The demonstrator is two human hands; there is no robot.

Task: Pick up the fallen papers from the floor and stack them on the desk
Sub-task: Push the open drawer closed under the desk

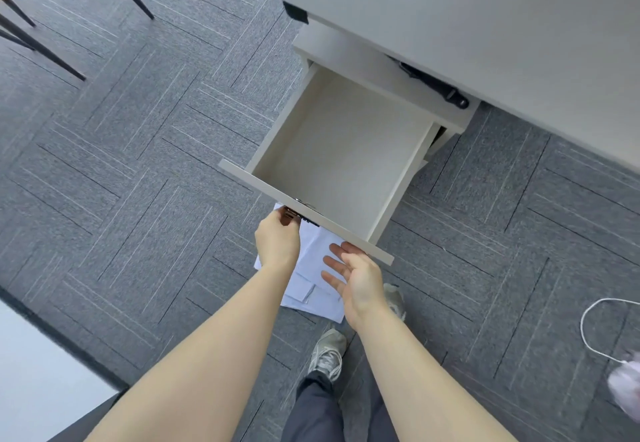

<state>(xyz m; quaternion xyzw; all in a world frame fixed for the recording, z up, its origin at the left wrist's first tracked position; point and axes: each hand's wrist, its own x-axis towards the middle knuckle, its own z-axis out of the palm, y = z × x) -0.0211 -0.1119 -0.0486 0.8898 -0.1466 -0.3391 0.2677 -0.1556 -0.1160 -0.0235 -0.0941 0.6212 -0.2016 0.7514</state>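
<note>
Several white papers [313, 287] lie scattered on the grey carpet, partly hidden under my hands and the front of an open drawer [341, 161]. My left hand [277, 239] grips the drawer's metal handle [290, 213] at the front panel. Just below the drawer front's right part, my right hand [353, 277] hovers above the papers with fingers spread and nothing in it. The drawer is pulled far out and holds nothing. The grey desk [485, 25] top fills the upper right.
The drawer cabinet [346, 57] stands under the desk edge. Black chair legs [41, 50] are at the upper left. A white cable [588, 330] loops on the floor at right. A white surface [41, 382] sits at lower left. My shoes [327, 355] stand below the papers.
</note>
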